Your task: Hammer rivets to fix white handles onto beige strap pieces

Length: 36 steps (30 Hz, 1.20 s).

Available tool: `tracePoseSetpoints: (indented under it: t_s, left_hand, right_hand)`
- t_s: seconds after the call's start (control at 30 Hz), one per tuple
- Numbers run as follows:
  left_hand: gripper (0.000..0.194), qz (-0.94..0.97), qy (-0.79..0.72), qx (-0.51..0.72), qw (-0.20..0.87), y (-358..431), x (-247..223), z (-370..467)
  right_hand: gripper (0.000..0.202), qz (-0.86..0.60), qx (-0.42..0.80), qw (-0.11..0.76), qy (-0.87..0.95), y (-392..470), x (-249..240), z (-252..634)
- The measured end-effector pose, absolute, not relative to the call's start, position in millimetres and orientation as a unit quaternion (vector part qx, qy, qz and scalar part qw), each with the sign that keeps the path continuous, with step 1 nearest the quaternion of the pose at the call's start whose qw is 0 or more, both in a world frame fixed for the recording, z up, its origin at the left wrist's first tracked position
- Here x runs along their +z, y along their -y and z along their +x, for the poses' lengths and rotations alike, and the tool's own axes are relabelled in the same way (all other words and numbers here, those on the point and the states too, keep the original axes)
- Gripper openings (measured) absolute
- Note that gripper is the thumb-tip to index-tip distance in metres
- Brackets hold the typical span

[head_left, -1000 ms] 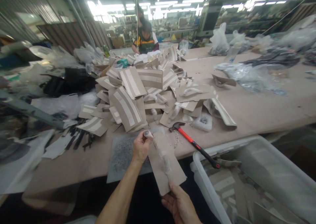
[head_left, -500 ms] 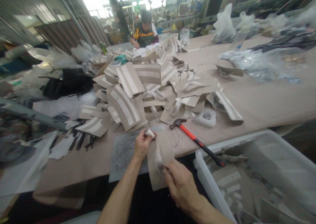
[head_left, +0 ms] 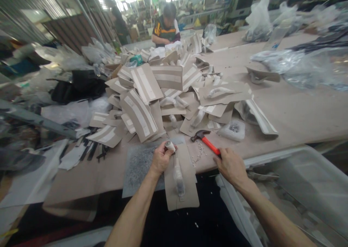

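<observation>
My left hand [head_left: 160, 161] is closed on a short white cylindrical tool [head_left: 170, 147] near the top of a grey-beige panel [head_left: 191, 187]. A plastic-wrapped handle [head_left: 178, 176] runs down the middle of that panel, which overhangs the table's front edge. Under its left part lies a scuffed grey plate [head_left: 138, 171]. To the right, my right hand [head_left: 232, 167] wraps round the dark grip of a claw hammer [head_left: 210, 144] with a red handle. The hammer's head still lies by small loose metal pieces [head_left: 199, 153].
A heap of similar panels [head_left: 146, 82] covers the table's middle. Right of the hammer stands a small tray [head_left: 232, 130] of metal bits. A white plastic bin [head_left: 299, 156] with panels sits at the lower right. Across the table is another person [head_left: 165, 27]; black strips [head_left: 91, 151] lie left.
My right hand has left the panel's lower end and moved right onto the hammer's handle. My left hand keeps the white tool at the panel's top. The view has shifted slightly.
</observation>
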<state>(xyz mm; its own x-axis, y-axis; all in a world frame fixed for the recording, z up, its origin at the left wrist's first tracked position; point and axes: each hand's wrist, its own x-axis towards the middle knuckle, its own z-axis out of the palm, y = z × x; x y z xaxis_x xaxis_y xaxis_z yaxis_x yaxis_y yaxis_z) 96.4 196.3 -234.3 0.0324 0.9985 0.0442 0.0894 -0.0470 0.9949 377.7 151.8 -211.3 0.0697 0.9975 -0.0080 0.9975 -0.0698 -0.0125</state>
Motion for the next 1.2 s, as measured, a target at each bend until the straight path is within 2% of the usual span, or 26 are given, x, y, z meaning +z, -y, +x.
tracePoseSetpoints:
  t_s: [0.1,0.27,0.33,0.4,0.47,0.6,0.7,0.83,1.0,1.07,1.17,1.2]
  left_hand:
    - [0.015,0.584,-0.502,0.465,0.436,-195,-233,96]
    - [0.015,0.641,-0.473,0.462,0.389,-189,-231,96]
    - [0.016,0.650,-0.466,0.458,0.388,-190,-230,95]
    - [0.015,0.658,-0.461,0.447,0.393,-194,-229,93]
    - [0.012,0.670,-0.451,0.430,0.404,-200,-226,90]
    - [0.011,0.681,-0.412,0.397,0.457,-216,-224,84]
    - [0.011,0.687,-0.398,0.384,0.472,-218,-224,82]
    - [0.013,0.702,-0.409,0.410,0.414,-206,-227,83]
    - [0.014,0.701,-0.423,0.420,0.391,-196,-232,84]
    - [0.013,0.702,-0.427,0.415,0.391,-197,-234,85]
    - [0.012,0.701,-0.434,0.413,0.388,-200,-236,84]
    - [0.012,0.702,-0.434,0.412,0.387,-201,-237,84]
  right_hand:
    - [0.010,-0.743,0.108,0.019,0.661,-160,-206,377]
    - [0.010,-0.685,0.522,0.198,0.469,-158,-193,364]
    - [0.012,-0.653,0.605,0.242,0.387,-149,-184,354]
    - [0.017,-0.634,0.623,0.284,0.360,-138,-172,344]
    - [0.023,-0.632,0.570,0.309,0.424,-130,-156,334]
    - [0.032,-0.619,0.377,0.318,0.611,-125,-125,319]
    - [0.030,-0.617,0.281,0.269,0.684,-129,-113,314]
    - [0.023,-0.627,0.199,0.189,0.729,-132,-104,313]
    - [0.023,-0.581,0.094,0.270,0.762,-124,-100,308]
    - [0.021,-0.569,0.065,0.232,0.786,-122,-103,308]
    - [0.018,-0.559,0.064,0.118,0.818,-124,-97,310]
    - [0.018,-0.557,0.065,0.116,0.820,-125,-92,311]
